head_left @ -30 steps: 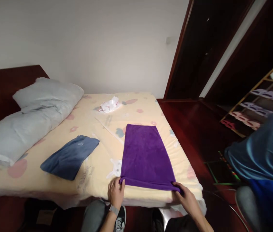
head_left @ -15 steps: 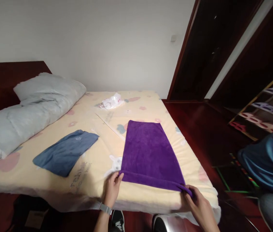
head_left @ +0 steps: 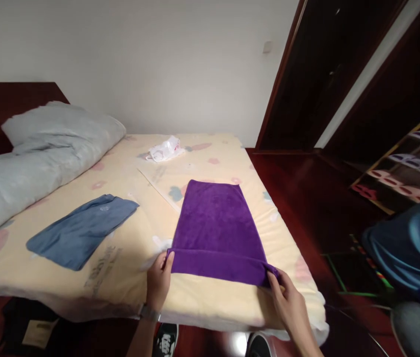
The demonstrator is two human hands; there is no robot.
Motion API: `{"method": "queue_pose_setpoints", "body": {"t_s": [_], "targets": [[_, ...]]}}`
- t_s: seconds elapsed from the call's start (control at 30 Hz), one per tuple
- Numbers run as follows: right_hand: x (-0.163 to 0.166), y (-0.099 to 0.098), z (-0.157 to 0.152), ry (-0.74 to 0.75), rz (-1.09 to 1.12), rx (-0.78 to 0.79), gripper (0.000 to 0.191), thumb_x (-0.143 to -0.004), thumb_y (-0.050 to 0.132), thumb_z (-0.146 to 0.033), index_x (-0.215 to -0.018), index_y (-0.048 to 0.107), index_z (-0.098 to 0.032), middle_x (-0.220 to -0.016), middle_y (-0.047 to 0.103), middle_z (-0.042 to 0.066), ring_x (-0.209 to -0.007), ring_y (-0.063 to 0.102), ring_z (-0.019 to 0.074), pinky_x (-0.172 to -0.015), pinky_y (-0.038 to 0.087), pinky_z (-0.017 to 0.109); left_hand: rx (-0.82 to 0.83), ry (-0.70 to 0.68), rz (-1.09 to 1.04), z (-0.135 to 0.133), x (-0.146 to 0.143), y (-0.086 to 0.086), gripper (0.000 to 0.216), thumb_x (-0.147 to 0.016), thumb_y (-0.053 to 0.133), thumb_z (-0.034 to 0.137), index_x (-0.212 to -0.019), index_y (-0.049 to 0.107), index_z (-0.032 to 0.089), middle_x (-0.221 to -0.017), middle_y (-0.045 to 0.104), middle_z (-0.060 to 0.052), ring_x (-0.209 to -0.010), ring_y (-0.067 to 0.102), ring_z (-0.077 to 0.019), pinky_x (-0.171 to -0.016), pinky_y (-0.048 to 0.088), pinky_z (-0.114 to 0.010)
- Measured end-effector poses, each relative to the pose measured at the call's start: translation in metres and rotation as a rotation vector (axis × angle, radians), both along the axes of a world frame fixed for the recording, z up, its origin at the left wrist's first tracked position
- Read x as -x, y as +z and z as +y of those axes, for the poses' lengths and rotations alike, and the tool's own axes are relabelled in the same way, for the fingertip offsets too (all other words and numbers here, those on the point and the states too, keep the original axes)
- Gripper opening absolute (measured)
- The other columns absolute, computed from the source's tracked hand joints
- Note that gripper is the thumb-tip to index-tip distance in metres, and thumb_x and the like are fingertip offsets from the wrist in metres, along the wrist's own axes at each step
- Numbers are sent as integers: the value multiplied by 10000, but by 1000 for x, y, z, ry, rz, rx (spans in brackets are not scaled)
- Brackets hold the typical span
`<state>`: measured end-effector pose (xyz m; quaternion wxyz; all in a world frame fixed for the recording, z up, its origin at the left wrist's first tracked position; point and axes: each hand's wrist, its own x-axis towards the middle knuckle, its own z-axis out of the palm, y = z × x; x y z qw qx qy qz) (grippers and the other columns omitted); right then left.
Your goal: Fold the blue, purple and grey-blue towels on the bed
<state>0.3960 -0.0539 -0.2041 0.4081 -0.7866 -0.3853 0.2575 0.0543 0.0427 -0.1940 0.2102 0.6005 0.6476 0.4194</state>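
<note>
A purple towel (head_left: 219, 218) lies spread on the bed, its near edge turned up into a folded band that faces me. At the near left corner of that band, my left hand (head_left: 159, 277) pinches the cloth between thumb and fingers. My right hand (head_left: 288, 295) grips the near right corner, where the purple fabric bunches between thumb and fingers. Left of the towel rests a blue folded cloth (head_left: 83, 229), untouched by either hand.
The bed sheet (head_left: 202, 305) is cream with printed shapes. A grey quilt (head_left: 50, 148) is heaped at the left, and a white plastic bag (head_left: 165, 149) lies toward the wall. On the right, a shoe rack (head_left: 392, 183) stands beyond dark floor, near a blue draped cloth (head_left: 410, 238).
Both hands have lifted the towel's near edge and moved it away from me, so the folded band is wider. The view has shifted slightly to the right.
</note>
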Motion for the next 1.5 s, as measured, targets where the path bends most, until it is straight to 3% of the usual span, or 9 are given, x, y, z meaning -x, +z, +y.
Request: {"method": "queue_pose_setpoints", "body": {"t_s": [0.27, 0.4, 0.57, 0.77, 0.97, 1.1, 1.23, 1.5], "targets": [[-8, -7, -20, 44, -82, 41, 582, -873, 415, -681, -1125, 687, -233, -1074, 799, 112, -976, 744, 325, -832, 560, 406, 34, -54, 208, -17, 13, 2, 324, -989, 472, 435, -816, 679, 255, -786, 759, -25, -742, 706, -216, -699, 505, -297], [3, -5, -21, 35, -280, 42, 605, -928, 343, -641, -1141, 680, -185, -1068, 786, 157, -946, 729, 339, -843, 532, 446, 78, -37, 292, -22, 14, 6, 289, -994, 464, 386, -922, 708, 247, -841, 781, -36, -790, 731, -225, -733, 513, -310], [7, -2, -19, 56, -514, 219, 625, -958, 271, -607, -1139, 691, -181, -911, 777, 170, -931, 709, 375, -796, 514, 471, 63, -42, 385, -19, 18, 5, 307, -993, 462, 408, -958, 721, 247, -909, 791, -52, -872, 720, -261, -815, 527, -363], [-9, -12, -11, 93, -351, 330, 616, -910, 320, -663, -1127, 666, -201, -1042, 797, 159, -921, 754, 366, -775, 542, 446, 167, -147, 317, -10, 26, 4, 344, -993, 479, 474, -824, 685, 256, -760, 750, -34, -742, 719, -231, -679, 501, -303], [-10, -9, -2, 85, -443, 425, 574, -917, 345, -659, -1077, 684, -224, -937, 804, 146, -844, 753, 352, -743, 528, 433, 205, -143, 336, -7, 27, 7, 329, -984, 511, 483, -862, 709, 249, -823, 765, -42, -775, 720, -232, -724, 526, -330], [-7, -4, -2, 92, -528, 370, 567, -932, 342, -661, -1047, 687, -226, -939, 791, 146, -876, 732, 357, -771, 509, 450, 148, -130, 326, -6, 25, 9, 306, -990, 500, 473, -946, 696, 242, -930, 752, -58, -873, 717, -245, -820, 554, -380], [-6, -2, -4, 67, -469, 279, 561, -930, 353, -681, -989, 678, -227, -983, 779, 138, -954, 715, 362, -809, 506, 455, 135, -114, 336, -5, 22, 7, 312, -1003, 472, 475, -998, 673, 238, -981, 740, -67, -921, 712, -255, -851, 563, -400], [-9, -6, -13, 67, -407, 296, 579, -909, 394, -712, -1112, 646, -231, -1012, 787, 133, -966, 728, 363, -788, 510, 437, 239, -74, 478, -10, 22, 5, 229, -951, 543, 445, -889, 650, 252, -842, 736, -40, -785, 707, -247, -710, 517, -336]]}}
